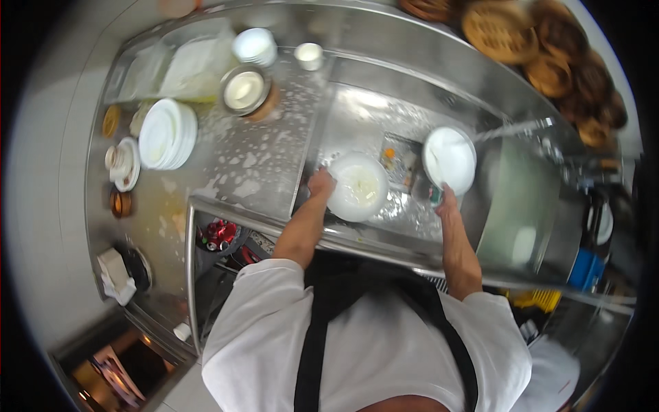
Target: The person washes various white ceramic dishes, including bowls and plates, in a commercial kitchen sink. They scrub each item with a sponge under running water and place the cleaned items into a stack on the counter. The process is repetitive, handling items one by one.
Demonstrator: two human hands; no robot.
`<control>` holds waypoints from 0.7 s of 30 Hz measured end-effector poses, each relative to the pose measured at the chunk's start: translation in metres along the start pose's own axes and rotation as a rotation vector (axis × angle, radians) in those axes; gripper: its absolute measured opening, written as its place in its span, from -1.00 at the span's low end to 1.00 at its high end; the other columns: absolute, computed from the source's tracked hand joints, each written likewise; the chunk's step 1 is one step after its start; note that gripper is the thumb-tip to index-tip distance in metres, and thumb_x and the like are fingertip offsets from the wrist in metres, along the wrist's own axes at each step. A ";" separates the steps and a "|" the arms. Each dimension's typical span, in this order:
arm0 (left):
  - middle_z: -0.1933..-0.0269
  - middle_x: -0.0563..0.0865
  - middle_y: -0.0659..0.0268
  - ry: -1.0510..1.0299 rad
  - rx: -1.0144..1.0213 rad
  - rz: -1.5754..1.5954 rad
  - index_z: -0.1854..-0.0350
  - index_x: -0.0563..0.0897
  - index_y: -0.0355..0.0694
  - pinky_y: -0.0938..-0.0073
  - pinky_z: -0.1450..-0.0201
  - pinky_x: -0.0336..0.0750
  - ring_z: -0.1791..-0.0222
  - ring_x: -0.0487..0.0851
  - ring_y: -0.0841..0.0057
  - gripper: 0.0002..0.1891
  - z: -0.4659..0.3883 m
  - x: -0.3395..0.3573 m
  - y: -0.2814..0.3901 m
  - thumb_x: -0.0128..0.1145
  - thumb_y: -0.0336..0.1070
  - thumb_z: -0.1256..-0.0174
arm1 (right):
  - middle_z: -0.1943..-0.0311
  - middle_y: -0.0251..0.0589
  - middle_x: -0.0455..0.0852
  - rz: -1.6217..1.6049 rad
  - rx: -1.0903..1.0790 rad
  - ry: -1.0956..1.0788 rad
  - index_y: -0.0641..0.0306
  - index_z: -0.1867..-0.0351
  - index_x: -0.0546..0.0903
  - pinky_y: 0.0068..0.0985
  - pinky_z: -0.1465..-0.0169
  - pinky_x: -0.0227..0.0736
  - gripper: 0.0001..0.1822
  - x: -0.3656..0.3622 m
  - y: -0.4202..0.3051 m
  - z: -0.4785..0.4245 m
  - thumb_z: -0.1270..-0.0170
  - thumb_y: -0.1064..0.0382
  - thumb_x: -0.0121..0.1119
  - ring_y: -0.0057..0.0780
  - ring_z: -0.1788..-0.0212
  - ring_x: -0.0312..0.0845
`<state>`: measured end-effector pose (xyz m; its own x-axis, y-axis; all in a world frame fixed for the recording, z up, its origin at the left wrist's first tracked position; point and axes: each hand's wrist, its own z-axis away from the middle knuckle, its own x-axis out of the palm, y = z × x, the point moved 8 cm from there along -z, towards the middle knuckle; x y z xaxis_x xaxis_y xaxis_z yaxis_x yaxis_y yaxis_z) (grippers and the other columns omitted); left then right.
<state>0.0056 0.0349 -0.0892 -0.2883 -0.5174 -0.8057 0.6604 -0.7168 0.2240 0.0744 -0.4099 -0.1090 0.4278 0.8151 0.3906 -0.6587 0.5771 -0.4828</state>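
My left hand (pixel 322 184) grips the left rim of a white round dish (pixel 359 187) with liquid or residue in it, held low over the steel sink area. With my right hand (pixel 447 201) I hold another white dish (pixel 449 160) by its near rim, below a stream of water (pixel 512 129) coming from the right. Between the two dishes, a recessed square drain (pixel 399 159) holds food scraps and a small orange piece. A green and clear object (pixel 435 195), too blurred to name, shows beside my right fingers.
Stacked white plates (pixel 167 134), stacked bowls (pixel 255 46), a metal pot (pixel 245 90) and a small white cup (pixel 309 56) stand on the wet steel counter (pixel 252 165). At right lies a water-filled basin (pixel 515 206). Woven baskets (pixel 499 31) hang at upper right.
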 end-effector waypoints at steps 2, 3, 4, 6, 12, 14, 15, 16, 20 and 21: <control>-0.05 0.68 0.11 -0.112 -0.027 -0.061 -0.02 0.64 -0.18 0.22 -0.12 0.52 -0.07 0.65 0.20 -0.53 0.003 -0.005 0.003 0.12 0.05 -0.19 | 0.28 -0.08 0.67 0.155 0.014 -0.098 0.34 0.08 0.54 -0.38 0.39 0.59 -0.62 0.079 0.011 -0.001 -0.41 0.01 0.03 -0.27 0.37 0.64; -0.05 0.68 0.12 -0.135 -0.035 -0.010 0.04 0.68 -0.17 0.24 -0.13 0.52 -0.08 0.65 0.21 -0.57 -0.002 0.006 -0.008 0.06 0.04 -0.23 | 0.27 -0.06 0.67 0.253 0.043 -0.161 0.37 0.06 0.54 -0.39 0.39 0.58 -0.58 0.147 0.024 0.021 -0.42 -0.02 0.02 -0.27 0.35 0.65; -0.07 0.67 0.09 -0.097 -0.154 0.214 0.01 0.67 -0.20 0.20 -0.15 0.50 -0.08 0.64 0.18 -0.59 -0.011 0.031 -0.034 0.01 -0.04 -0.26 | 0.29 -0.15 0.67 0.473 -0.013 -0.191 0.32 0.08 0.57 -0.36 0.39 0.55 -0.58 0.250 0.027 0.058 -0.42 -0.05 0.03 -0.32 0.36 0.64; -0.09 0.65 0.07 -0.093 -0.023 0.250 0.02 0.66 -0.20 0.25 -0.20 0.47 -0.14 0.60 0.16 -0.63 -0.013 0.051 -0.026 -0.01 -0.18 -0.19 | 0.27 -0.26 0.64 0.901 -0.430 -0.502 0.30 0.02 0.57 -0.49 0.10 0.45 -0.55 0.458 0.025 0.155 -0.41 -0.09 0.06 -0.56 0.22 0.54; 0.23 0.67 0.03 0.190 0.761 0.118 0.23 0.60 -0.28 0.11 0.09 0.53 0.19 0.64 0.11 -0.78 0.044 0.011 0.081 0.02 -0.32 -0.10 | -0.17 0.20 0.49 1.745 -1.364 -1.102 0.36 -0.34 0.27 -0.33 -0.31 0.22 -0.34 0.848 0.179 0.163 -0.36 -0.07 -0.03 -0.03 -0.27 0.36; 0.18 0.67 -0.02 0.158 0.591 0.348 0.10 0.56 -0.34 0.08 0.04 0.53 0.12 0.64 0.06 -0.70 0.068 -0.031 0.091 0.04 -0.34 -0.11 | -0.17 0.19 0.51 2.368 -1.103 -0.933 0.37 -0.32 0.31 -0.37 -0.30 0.23 -0.31 0.851 0.182 0.040 -0.27 -0.04 0.05 -0.06 -0.27 0.37; 0.16 0.67 -0.05 0.147 0.505 0.378 0.07 0.54 -0.36 0.07 0.02 0.53 0.09 0.64 0.03 -0.68 0.069 -0.055 0.079 0.04 -0.36 -0.11 | -0.10 0.17 0.56 2.280 -1.050 -1.039 0.36 -0.30 0.34 -0.37 -0.24 0.28 -0.33 0.851 0.207 0.045 -0.24 -0.02 0.09 -0.07 -0.20 0.43; 0.14 0.66 -0.09 0.116 0.449 0.402 0.04 0.52 -0.39 0.05 0.00 0.52 0.06 0.63 -0.01 -0.66 0.074 -0.064 0.069 0.05 -0.38 -0.11 | -0.03 0.15 0.61 2.194 -0.997 -1.105 0.34 -0.27 0.36 -0.36 -0.18 0.34 -0.34 0.849 0.216 0.050 -0.21 0.01 0.13 -0.08 -0.14 0.49; 0.19 0.67 0.02 0.284 0.347 0.912 0.04 0.52 -0.21 0.15 0.07 0.53 0.17 0.64 0.13 -0.67 0.014 -0.018 0.013 0.21 -0.26 -0.16 | 0.12 -0.03 0.66 1.387 -0.987 -1.125 0.30 -0.17 0.44 -0.40 -0.04 0.39 -0.49 0.784 0.185 0.256 -0.31 0.02 0.11 -0.22 0.05 0.55; 0.30 0.66 0.16 0.331 0.275 1.081 0.02 0.53 -0.13 0.28 0.15 0.51 0.31 0.62 0.33 -0.61 0.004 -0.010 0.009 0.29 -0.11 -0.16 | 0.17 -0.05 0.66 1.297 -1.020 -0.983 0.29 -0.13 0.46 -0.39 -0.03 0.39 -0.55 0.733 0.152 0.267 -0.36 0.02 0.08 -0.24 0.12 0.55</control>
<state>0.0118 0.0318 -0.0773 0.5553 -0.8029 -0.2170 0.2671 -0.0750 0.9607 0.1229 0.2614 0.3130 -0.6425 0.6057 -0.4694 0.4752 -0.1657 -0.8641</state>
